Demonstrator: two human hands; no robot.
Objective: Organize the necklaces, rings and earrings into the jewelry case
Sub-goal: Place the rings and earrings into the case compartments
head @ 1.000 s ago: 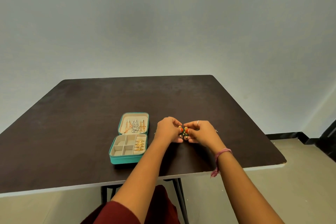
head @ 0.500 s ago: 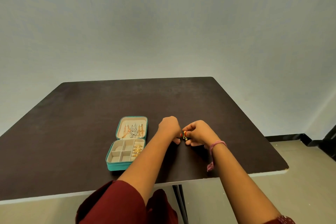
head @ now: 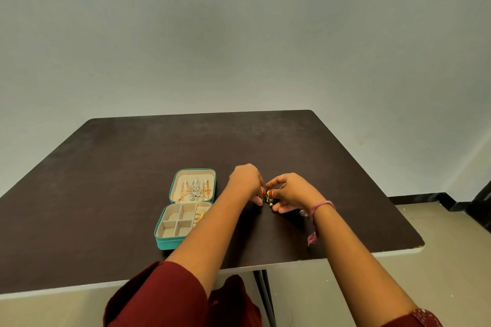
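Both hands, L (head: 245,184) & R (head: 291,192), pinch earrings (head: 267,196) mid-table (head: 345,180), case (head: 186,207) just left

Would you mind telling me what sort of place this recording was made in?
Probably a plain, sparsely furnished indoor room, perhaps one set up for recording. A dark brown table stands against a bare grey wall, with beige floor and dark skirting at the right. Nothing marks it as home or office.

Both hands' fingers (head: 275,185) pinch small earring (head: 268,196) beside open teal case (head: 170,244) on table (head: 106,167).
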